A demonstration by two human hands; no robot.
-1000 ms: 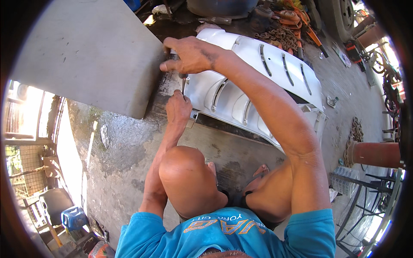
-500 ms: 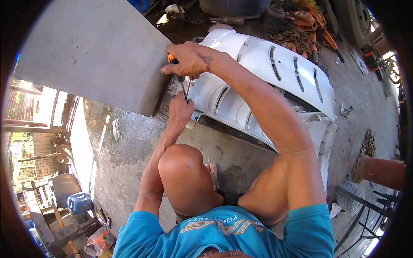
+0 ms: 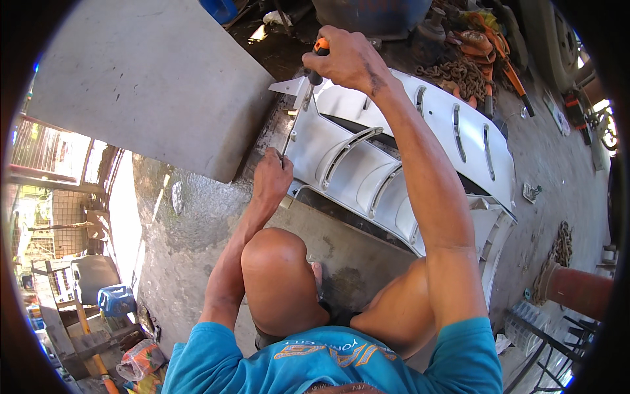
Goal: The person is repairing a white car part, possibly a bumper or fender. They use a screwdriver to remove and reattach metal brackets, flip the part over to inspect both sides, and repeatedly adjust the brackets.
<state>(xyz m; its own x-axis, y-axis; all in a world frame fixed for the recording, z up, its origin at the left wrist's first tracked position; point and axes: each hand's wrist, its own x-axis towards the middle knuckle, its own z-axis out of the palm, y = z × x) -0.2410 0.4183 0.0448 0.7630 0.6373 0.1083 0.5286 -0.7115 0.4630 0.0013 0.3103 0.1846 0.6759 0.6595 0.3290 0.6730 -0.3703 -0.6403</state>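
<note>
My right hand (image 3: 348, 58) is wrapped round the black and orange handle of a screwdriver (image 3: 315, 77), raised above the far left corner of a white vented panel (image 3: 354, 157). The panel lies on the floor and has several curved slots. My left hand (image 3: 272, 174) is closed at the panel's near left edge, its fingers round something thin and dark that I cannot make out. Whether the screwdriver's tip reaches that hand I cannot tell. Behind the right forearm lies a second white slotted part (image 3: 446, 125), partly hidden.
A large grey flat-topped block (image 3: 157, 85) stands close on the left. Chains (image 3: 462, 77) and orange-handled tools (image 3: 505, 72) lie at the far right. A red cylinder (image 3: 581, 291) is at the right, a blue container (image 3: 117, 300) at the lower left.
My right hand has moved up and to the right with the screwdriver, away from my left hand. The left hand has shifted slightly down, and more of the panel's left edge shows.
</note>
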